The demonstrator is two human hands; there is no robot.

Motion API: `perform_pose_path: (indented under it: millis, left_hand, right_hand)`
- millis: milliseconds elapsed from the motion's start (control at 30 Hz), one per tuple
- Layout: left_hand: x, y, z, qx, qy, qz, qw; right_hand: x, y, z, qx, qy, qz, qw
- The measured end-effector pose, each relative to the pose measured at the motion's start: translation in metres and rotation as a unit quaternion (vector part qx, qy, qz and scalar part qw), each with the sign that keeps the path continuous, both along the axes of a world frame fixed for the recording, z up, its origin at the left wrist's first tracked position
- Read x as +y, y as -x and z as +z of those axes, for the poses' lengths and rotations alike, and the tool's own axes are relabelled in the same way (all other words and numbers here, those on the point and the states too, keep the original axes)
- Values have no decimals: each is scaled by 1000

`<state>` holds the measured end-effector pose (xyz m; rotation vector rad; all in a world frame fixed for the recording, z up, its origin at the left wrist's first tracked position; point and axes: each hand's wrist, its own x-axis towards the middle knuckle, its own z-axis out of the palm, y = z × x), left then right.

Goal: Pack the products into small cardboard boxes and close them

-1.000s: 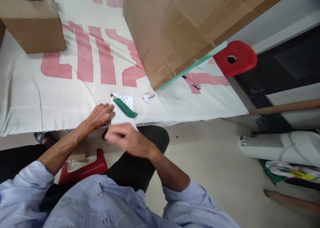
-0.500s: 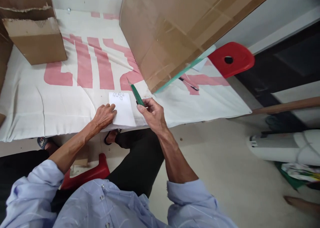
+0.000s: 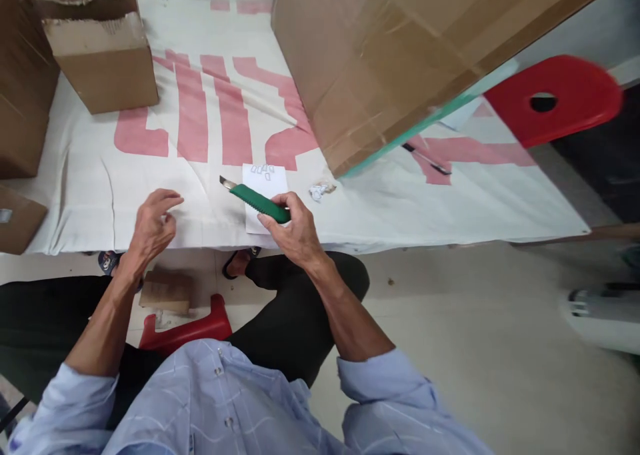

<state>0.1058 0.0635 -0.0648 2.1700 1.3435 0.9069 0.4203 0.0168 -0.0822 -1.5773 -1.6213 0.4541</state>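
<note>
My right hand (image 3: 295, 232) grips a green utility knife (image 3: 260, 203) by its handle. The knife points left, with a short metal blade out at its tip. Beneath it lies a white sheet of paper (image 3: 257, 223) with several small shapes drawn near its top; the knife and my fingers hide part of the sheet. My left hand (image 3: 154, 223) is raised at the table's front edge, left of the paper. Its fingers are bent, with a gap between thumb and forefinger, and nothing shows in them.
A crumpled paper scrap (image 3: 320, 190) lies right of the sheet. Behind it stands a large taped cardboard box (image 3: 380, 62). A pen (image 3: 427, 158) rests on the white and pink cloth (image 3: 350, 222). Smaller cardboard boxes (image 3: 107, 75) stand at left, and a red stool (image 3: 570, 102) at right.
My left hand has come off the paper and moved left. The knife has swung from pointing up to pointing left across the sheet. The view has shifted, and the crumpled scrap now shows fully.
</note>
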Motion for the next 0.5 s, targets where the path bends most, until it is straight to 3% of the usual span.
perform_pose_path:
  millis: [67, 133, 267, 333, 400, 467, 500]
  left_hand:
    - [-28, 21, 3, -69, 57, 18, 996]
    - [-53, 35, 3, -113, 153, -11, 982]
    - [-76, 54, -2, -147, 297, -43, 943]
    - [-75, 62, -8, -139, 345, -71, 926]
    - [-72, 67, -21, -111, 396, -123, 903]
    - [-71, 67, -40, -69, 453, -148, 876]
    - [-71, 65, -52, -52, 479, -130, 867]
  right_hand:
    - [13, 5, -15, -59, -17, -7, 998]
    - [21, 8, -27, -108, -16, -8, 994]
    - [12, 22, -28, -141, -74, -2, 987]
    - [-6, 39, -22, -116, -112, 65, 985]
    - [-28, 65, -21, -81, -104, 186, 974]
    - [-48, 96, -33, -62, -30, 301, 951]
    - [-55, 113, -45, -60, 32, 333, 940]
